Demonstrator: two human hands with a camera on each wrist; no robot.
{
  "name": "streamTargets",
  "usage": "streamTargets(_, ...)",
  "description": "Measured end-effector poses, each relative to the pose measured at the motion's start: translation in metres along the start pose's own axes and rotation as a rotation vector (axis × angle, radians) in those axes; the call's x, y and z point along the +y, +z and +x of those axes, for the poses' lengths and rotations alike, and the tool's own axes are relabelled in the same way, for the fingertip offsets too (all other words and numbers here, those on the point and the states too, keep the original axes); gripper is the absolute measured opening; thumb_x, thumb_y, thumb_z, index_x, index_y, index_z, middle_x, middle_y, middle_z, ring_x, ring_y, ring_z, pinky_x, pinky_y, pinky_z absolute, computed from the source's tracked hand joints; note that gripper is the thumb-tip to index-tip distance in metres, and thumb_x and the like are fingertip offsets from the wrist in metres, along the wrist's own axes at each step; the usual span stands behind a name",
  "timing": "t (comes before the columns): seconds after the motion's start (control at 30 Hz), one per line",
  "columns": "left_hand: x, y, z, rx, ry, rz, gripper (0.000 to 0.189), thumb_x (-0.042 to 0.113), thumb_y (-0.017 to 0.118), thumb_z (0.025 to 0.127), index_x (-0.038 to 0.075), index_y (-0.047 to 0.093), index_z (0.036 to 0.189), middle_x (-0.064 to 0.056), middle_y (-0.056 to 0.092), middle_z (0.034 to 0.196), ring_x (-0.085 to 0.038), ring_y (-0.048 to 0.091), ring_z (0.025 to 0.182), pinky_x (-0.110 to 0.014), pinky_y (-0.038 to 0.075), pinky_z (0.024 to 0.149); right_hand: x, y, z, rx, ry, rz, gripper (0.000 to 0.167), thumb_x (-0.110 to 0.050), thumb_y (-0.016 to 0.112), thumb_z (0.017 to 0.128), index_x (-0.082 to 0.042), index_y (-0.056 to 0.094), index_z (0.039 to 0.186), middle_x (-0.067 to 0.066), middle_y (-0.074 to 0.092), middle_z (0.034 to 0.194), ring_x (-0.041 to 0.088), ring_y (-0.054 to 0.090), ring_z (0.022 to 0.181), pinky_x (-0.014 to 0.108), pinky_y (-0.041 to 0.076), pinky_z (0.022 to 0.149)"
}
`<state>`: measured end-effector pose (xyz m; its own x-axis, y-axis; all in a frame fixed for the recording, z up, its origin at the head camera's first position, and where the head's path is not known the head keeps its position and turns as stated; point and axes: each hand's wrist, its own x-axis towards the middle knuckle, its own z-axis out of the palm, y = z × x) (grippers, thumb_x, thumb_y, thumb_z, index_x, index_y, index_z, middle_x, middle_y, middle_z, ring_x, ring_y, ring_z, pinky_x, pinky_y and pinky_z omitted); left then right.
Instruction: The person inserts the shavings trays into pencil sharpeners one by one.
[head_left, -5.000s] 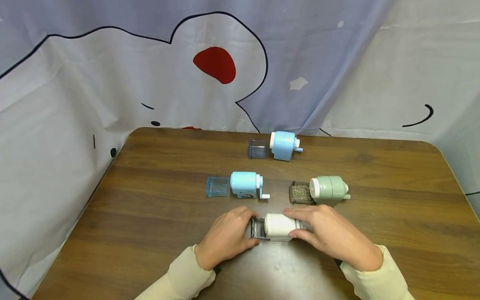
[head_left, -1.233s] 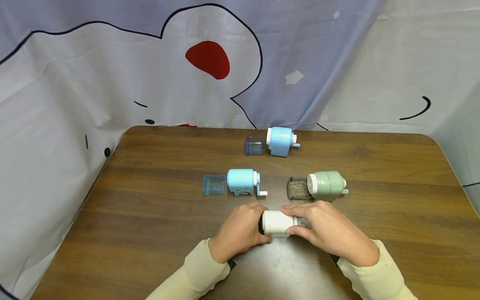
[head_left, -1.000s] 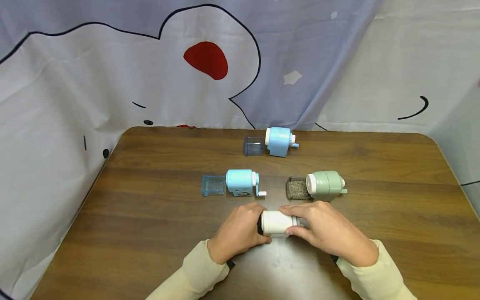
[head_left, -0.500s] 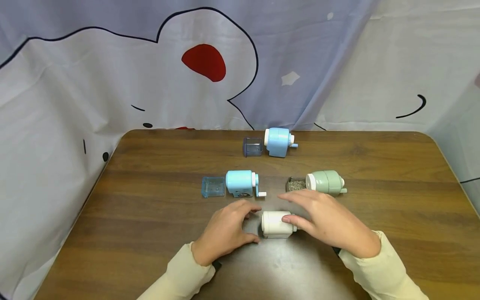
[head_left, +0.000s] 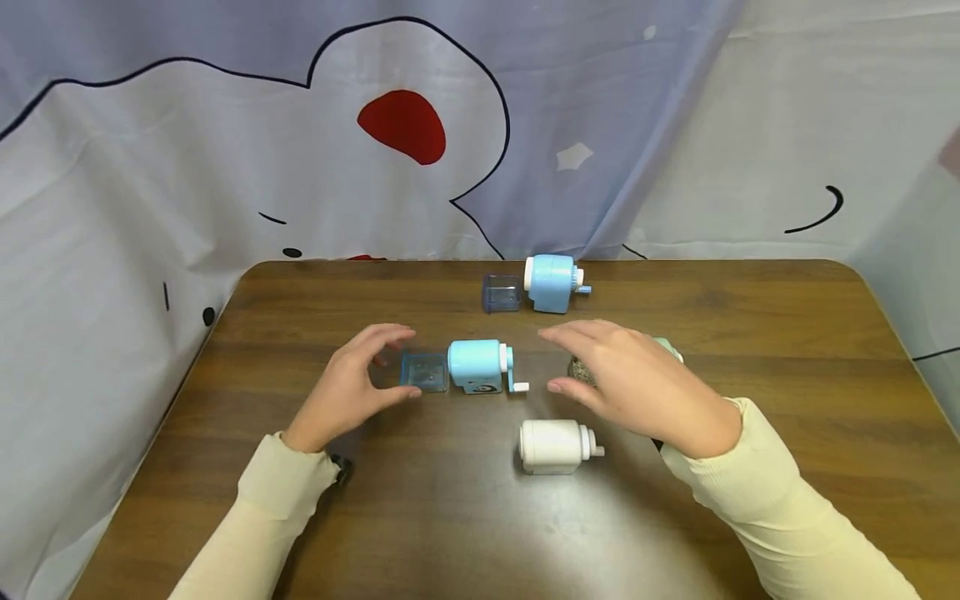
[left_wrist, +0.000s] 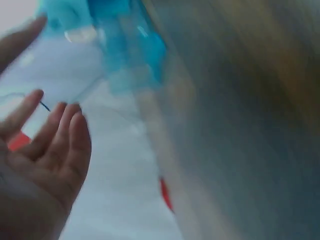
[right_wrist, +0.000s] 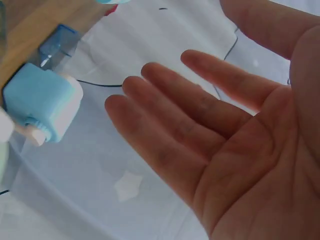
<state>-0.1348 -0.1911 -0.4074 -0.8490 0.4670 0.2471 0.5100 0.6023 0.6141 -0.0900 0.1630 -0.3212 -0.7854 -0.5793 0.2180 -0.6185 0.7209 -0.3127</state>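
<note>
My left hand [head_left: 348,387] is spread around the clear blue drawer [head_left: 425,372], which lies left of a light blue crank pencil sharpener [head_left: 476,365]; it holds nothing. My right hand [head_left: 622,375] hovers with thumb and fingers apart, right of that sharpener's crank, and holds nothing. Behind it a green pencil sharpener [head_left: 667,345] and its drawer of shavings [head_left: 580,372] are mostly hidden. Nearest to me stands a white pencil sharpener [head_left: 551,446] with its crank to the right. In the right wrist view my palm [right_wrist: 250,160] is bare.
At the back of the wooden table [head_left: 337,292] stands another blue pencil sharpener [head_left: 551,283], a clear drawer [head_left: 502,293] to its left. A printed curtain [head_left: 247,150] hangs right behind the table's far edge.
The left hand pushed the white sharpener's clear drawer in. Both hands then let go of that sharpener and moved away from me, the left one also leftward to the light blue sharpener's drawer.
</note>
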Motion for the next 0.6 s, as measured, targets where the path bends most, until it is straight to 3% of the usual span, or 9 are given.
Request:
streamTargets(0.13,-0.023,-0.006,0.002,-0.138,-0.083,-0.003,0.095,0.025,0.095,0.070,0.011,0.045,0.150,-0.006,0.044,0.152,-0.028,0.050,0.129,-0.048,0.047,0.098,-0.008,-0.001,0.014,-0.032,0.004,-0.028,0.055,-0.025,0.079,0.089,-0.004,0.060,0.135,0.012,0.064,0.132,0.032,0.061,0.120,0.049,0.052,0.093)
streamTargets(0.27,-0.034,-0.001,0.005,-0.219,-0.125,0.063,0.101,0.030,0.095,0.069,0.007,0.042,0.151,-0.010,0.047,0.149,-0.028,0.052,0.124,-0.050,0.044,0.101,-0.013,0.001,0.025,-0.049,0.014,-0.042,0.055,-0.024,0.080,0.088,-0.004,0.061,0.135,0.011,0.064,0.131,0.030,0.063,0.117,0.048,0.054,0.088)
streamTargets(0.43,-0.036,0.005,0.009,-0.232,-0.135,0.074,0.090,0.027,0.095,0.068,0.007,0.052,0.144,-0.007,0.061,0.121,-0.021,0.056,0.097,-0.040,0.046,0.080,-0.016,0.006,0.034,-0.058,0.025,-0.044,0.053,-0.022,0.081,0.087,-0.004,0.061,0.133,0.010,0.065,0.130,0.030,0.064,0.115,0.048,0.055,0.085)
streamTargets(0.6,-0.034,0.007,0.011,-0.240,-0.144,0.084,0.074,0.026,0.094,0.070,0.007,0.061,0.134,-0.002,0.061,0.097,-0.019,0.054,0.086,-0.035,0.043,0.070,-0.021,0.010,0.044,-0.069,0.023,-0.063,0.051,-0.020,0.081,0.086,-0.005,0.063,0.131,0.008,0.067,0.124,0.028,0.067,0.108,0.047,0.057,0.080)
